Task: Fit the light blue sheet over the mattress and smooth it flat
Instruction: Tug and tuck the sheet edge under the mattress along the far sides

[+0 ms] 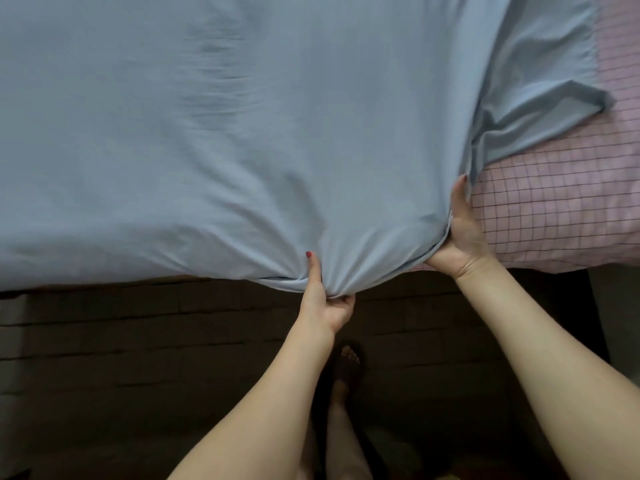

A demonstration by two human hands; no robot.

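Dark tiled floor (138, 358) fills the lower frame. Sheet (207, 133) covers most of the mattress (561, 209); pink checked part at right is bare. Left hand (327, 304) clamped on bunched hem, right hand (462, 233) gripping the edge. Roughly halfway; smoothing left.

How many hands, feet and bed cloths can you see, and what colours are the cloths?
Hands: 2, the left hand and the right hand, each with a grip on the sheet
Feet: 1, the foot on the dark floor
Light blue cloths: 1, the light blue sheet
Pink checked cloths: 1, the pink checked cover
Total: 5
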